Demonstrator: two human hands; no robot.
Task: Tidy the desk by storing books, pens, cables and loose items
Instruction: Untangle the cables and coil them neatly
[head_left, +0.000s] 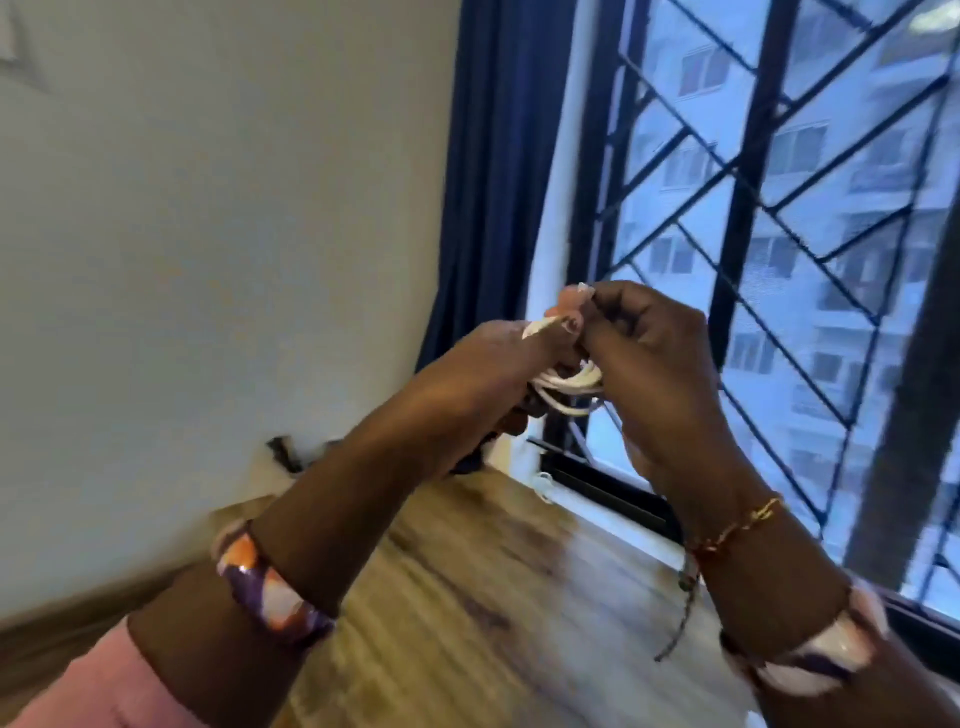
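A white cable (569, 387) hangs in several loops between my two hands, raised in front of the window. My left hand (498, 358) grips the looped bundle from the left, thumb and fingers curled round it. My right hand (644, 353) pinches the cable at the top, where its fingers meet the left hand's fingertips. Most of the cable is hidden inside the hands; only the lower loops show.
A wooden floor (467, 597) lies below. A white wall (208, 260) fills the left, a dark blue curtain (493, 182) hangs in the middle, and a barred window (779, 234) fills the right. Small dark objects (283, 452) sit at the wall's foot.
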